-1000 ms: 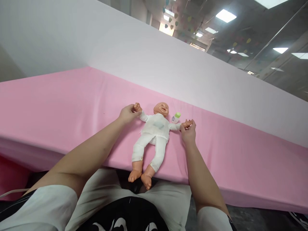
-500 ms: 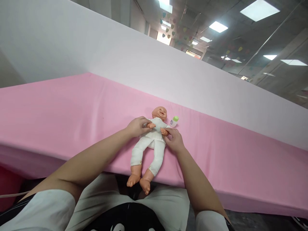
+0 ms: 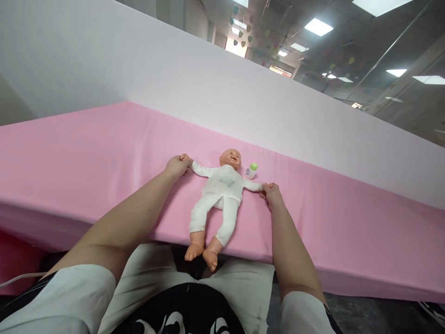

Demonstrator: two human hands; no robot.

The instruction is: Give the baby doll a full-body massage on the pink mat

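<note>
A baby doll [image 3: 222,185] with a white cloth body lies on its back on the pink-covered table, its feet hanging over the near edge. Both its arms are stretched out sideways. My left hand [image 3: 177,167] is closed around the doll's hand on the left side. On the other side, my right hand [image 3: 273,194] grips the doll's other hand. Close to the doll's head, on the right, lies a small clear bottle [image 3: 251,170] with a green cap, and neither hand touches it.
The pink cover [image 3: 333,222] spreads over the long table and hangs down its front. A white wall panel [image 3: 194,83] rises along the back. Something red [image 3: 17,264] stands at the lower left, with a pale cable [image 3: 24,277] beside it.
My hands have moved apart, left hand to the left and right hand to the right. The doll's arms have swung from over its chest to stretched out sideways.
</note>
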